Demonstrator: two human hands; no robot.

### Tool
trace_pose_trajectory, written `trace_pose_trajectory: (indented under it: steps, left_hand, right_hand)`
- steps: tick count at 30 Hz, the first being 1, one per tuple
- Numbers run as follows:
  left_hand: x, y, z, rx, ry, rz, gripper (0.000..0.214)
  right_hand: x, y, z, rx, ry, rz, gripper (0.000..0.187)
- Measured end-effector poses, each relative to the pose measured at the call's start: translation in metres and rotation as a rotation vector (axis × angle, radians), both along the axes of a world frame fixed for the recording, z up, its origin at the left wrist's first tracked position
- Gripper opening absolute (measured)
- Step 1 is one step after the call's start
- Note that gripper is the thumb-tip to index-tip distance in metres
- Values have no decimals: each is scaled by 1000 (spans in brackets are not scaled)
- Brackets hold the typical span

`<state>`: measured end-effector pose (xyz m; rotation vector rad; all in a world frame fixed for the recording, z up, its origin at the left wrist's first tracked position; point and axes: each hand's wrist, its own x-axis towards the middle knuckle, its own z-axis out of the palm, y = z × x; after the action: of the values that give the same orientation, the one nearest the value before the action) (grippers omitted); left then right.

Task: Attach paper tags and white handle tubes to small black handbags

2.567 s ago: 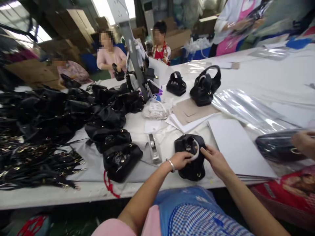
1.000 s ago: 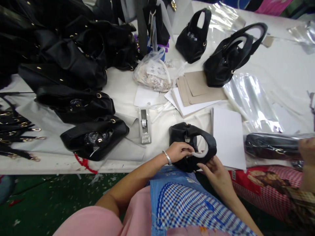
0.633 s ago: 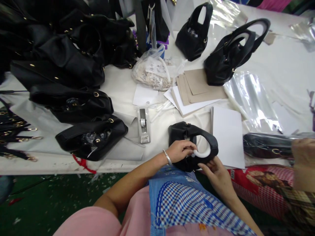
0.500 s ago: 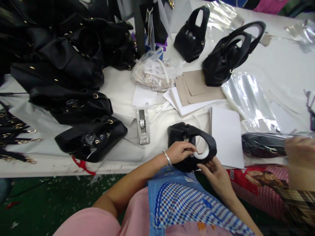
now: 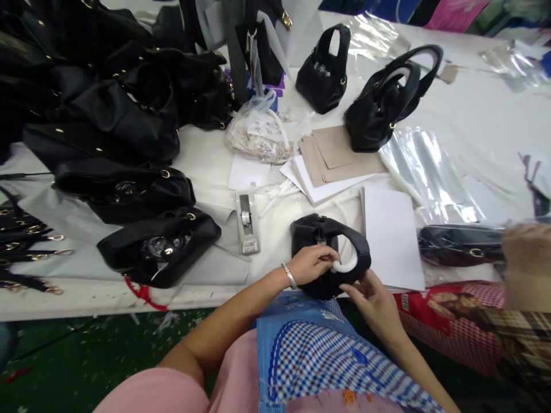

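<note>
A small black handbag (image 5: 303,232) lies at the table's front edge, its looped handle turned to the right. Along the inside of the handle curves a white foam tube (image 5: 348,264). My left hand (image 5: 313,265), wearing a silver bangle, pinches the tube's near end with thumb and fingers. From below right, my right hand (image 5: 373,298) grips the handbag by its handle, the thumb on top and the other fingers partly hidden beneath. A tape dispenser (image 5: 247,223) lies to the left of the bag.
More black handbags (image 5: 163,246) crowd the left side; two others (image 5: 325,69) stand at the back. Brown card sheets (image 5: 340,152), white paper (image 5: 391,235) and clear plastic sheets (image 5: 430,166) lie beyond. At right, a co-worker's hand (image 5: 527,258) is beside a plastic-wrapped black bag (image 5: 462,244).
The whole view has shifted slightly. Both hands keep their hold on the handbag and foam tube, and the tube sits almost the same along the handle.
</note>
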<state>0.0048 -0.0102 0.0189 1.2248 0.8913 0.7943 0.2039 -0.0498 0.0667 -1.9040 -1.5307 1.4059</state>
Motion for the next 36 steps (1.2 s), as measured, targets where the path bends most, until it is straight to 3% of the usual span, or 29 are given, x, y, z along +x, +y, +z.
trace_pose_trajectory:
  steps: [9,13,18,21,26,30,36]
  left_hand:
    - [5,5,-2,217,277,-206,18]
    - [-4,12,3,266,422,-296,20]
    - [-11,2,40,98,307,-11,34]
    - [0,-17,56,56,246,22,39]
    - [22,-34,57,4,265,10,48]
    - [25,-29,57,82,287,129,38]
    - [32,-21,61,-198,58,356,37]
  right_hand:
    - [-4,2,3,29,-23,13,51]
    - [-4,2,6,36,31,-14,60]
    - [-7,7,12,113,21,-49,52]
    - [-16,7,13,238,-68,21,44]
    - [-30,6,11,342,-54,63,42]
    - [-24,17,20,330,44,54,39]
    - [-30,46,35,205,230,-71,40]
